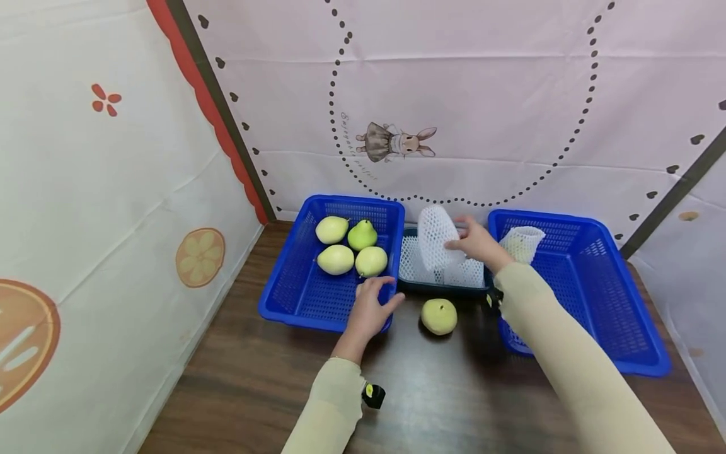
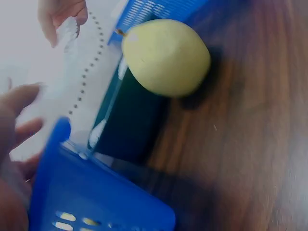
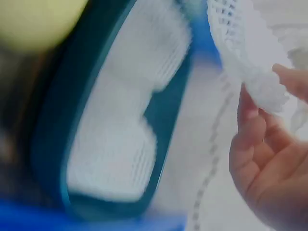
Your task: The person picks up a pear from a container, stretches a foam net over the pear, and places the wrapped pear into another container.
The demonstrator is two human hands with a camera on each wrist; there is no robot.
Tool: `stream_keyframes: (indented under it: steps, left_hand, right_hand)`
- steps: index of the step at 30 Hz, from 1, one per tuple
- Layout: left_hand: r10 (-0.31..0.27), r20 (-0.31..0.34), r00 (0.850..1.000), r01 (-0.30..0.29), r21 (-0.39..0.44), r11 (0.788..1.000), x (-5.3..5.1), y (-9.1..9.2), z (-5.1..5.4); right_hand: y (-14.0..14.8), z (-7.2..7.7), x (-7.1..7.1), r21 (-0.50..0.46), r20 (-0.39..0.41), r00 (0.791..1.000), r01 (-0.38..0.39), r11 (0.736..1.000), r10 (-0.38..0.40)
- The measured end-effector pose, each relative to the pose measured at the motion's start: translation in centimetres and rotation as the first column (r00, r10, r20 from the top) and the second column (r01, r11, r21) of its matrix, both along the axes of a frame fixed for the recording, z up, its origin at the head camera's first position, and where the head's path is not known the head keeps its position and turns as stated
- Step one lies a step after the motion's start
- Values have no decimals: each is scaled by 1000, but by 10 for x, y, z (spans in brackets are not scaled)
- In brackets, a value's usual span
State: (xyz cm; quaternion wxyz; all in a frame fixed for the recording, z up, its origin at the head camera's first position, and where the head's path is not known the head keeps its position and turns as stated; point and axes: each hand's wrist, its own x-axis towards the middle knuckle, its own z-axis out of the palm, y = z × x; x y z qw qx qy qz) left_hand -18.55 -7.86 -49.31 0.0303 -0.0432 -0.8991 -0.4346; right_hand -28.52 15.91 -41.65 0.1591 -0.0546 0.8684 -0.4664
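The white foam net is in the air above the dark green box, its long axis nearer upright than level, with the spare nets lying in the box. The right hand, over the right part of the box, pinches the net's side between thumb and fingers and has hold of nothing else that shows. The lone pear sits on the table just in front of the box, so it lies on the person's side of the held net, apart from both hands. The left hand looks nearer to that pear: it is at the box's front left, fingers parted and lightly bent, holding nothing; whether it touches the left basket I cannot tell. That basket, left of the box, holds four pears; right of the box, the right basket holds another net
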Motion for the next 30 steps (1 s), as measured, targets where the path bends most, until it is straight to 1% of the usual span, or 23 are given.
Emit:
stream_keyframes:
  steps: [1, 2, 3, 4, 5, 6, 8, 10, 12, 14, 16, 17, 18, 19, 20, 22, 23, 24, 25, 26, 27, 28, 30]
  left_hand:
    - [21, -36, 999, -18, 68, 998, 0, 0, 1]
    - [34, -65, 997, -25, 144, 989, 0, 1, 3]
    - [44, -81, 996, -25, 216, 976, -1, 2, 4]
    - [42, -88, 995, -16, 285, 958, -1, 4, 6]
    - [26, -84, 996, 4, 346, 938, -1, 5, 8]
    - [1, -60, 998, 23, 401, 916, -2, 8, 10]
    - [-50, 0, 999, 44, 467, 883, -2, 11, 11]
    - [-75, 41, 996, 44, 518, 854, -2, 13, 11]
    - [-56, 63, 996, 12, 558, 830, -2, 12, 10]
    - [-21, 72, 997, -24, 566, 824, -2, 8, 10]
    - [-2, 61, 998, -35, 589, 808, -1, 5, 11]
    - [2, 69, 998, -44, 605, 795, -2, 5, 11]
    - [-5, 81, 997, -47, 629, 776, -2, 6, 12]
    - [-21, 88, 996, -42, 658, 752, -2, 8, 13]
    - [-48, 90, 995, -28, 696, 718, -2, 10, 13]
    - [-106, 94, 990, -6, 775, 632, -1, 19, 15]
    - [-136, 91, 987, 5, 815, 580, -1, 24, 17]
    - [-166, 80, 983, 19, 853, 522, -1, 28, 18]
    - [-183, 68, 981, 26, 882, 470, 0, 32, 19]
    - [-186, 61, 981, 22, 909, 415, 0, 36, 20]
    - [-174, 55, 983, 11, 934, 358, -1, 39, 21]
    - [-150, 56, 987, -9, 956, 294, -2, 40, 21]
    - [-97, 63, 993, -46, 985, 169, -5, 37, 20]
  right_hand:
    - [-2, 2, 7, -56, -3, 1000, -14, 998, 14]
    - [-5, 3, 16, -113, 0, 1000, -31, 993, 31]
    - [-8, 3, 24, -158, -2, 999, -54, 986, 54]
    - [-11, 2, 33, -188, -16, 997, -79, 979, 77]
    - [-14, 0, 41, -201, -24, 995, -98, 975, 95]
    - [-16, -2, 49, -209, -34, 994, -112, 971, 108]
    - [-17, -6, 61, -214, -32, 993, -118, 970, 114]
    - [-15, -11, 69, -210, -47, 996, -86, 974, 78]
    - [-8, -14, 72, -220, -60, 998, -4, 975, -9]
    - [3, -14, 73, -246, -72, 992, 79, 966, -100]
    - [12, -13, 73, -281, -77, 984, 136, 950, -163]
    - [14, -13, 73, -296, -73, 980, 154, 943, -183]
    - [14, -13, 74, -310, -72, 980, 156, 938, -187]
    - [11, -13, 75, -311, -76, 980, 149, 939, -181]
    - [7, -13, 77, -311, -81, 982, 139, 940, -172]
    - [-5, -14, 82, -315, -112, 983, 104, 943, -146]
    - [-11, -14, 84, -317, -130, 983, 79, 945, -126]
    - [-16, -15, 85, -322, -144, 984, 53, 945, -104]
    - [-21, -15, 87, -330, -151, 985, 32, 944, -86]
    - [-24, -16, 88, -347, -158, 985, 11, 938, -70]
    - [-26, -16, 89, -368, -168, 984, -6, 930, -61]
    - [-28, -17, 90, -382, -175, 983, -14, 924, -58]
    - [-29, -20, 91, -399, -188, 979, 1, 917, -83]
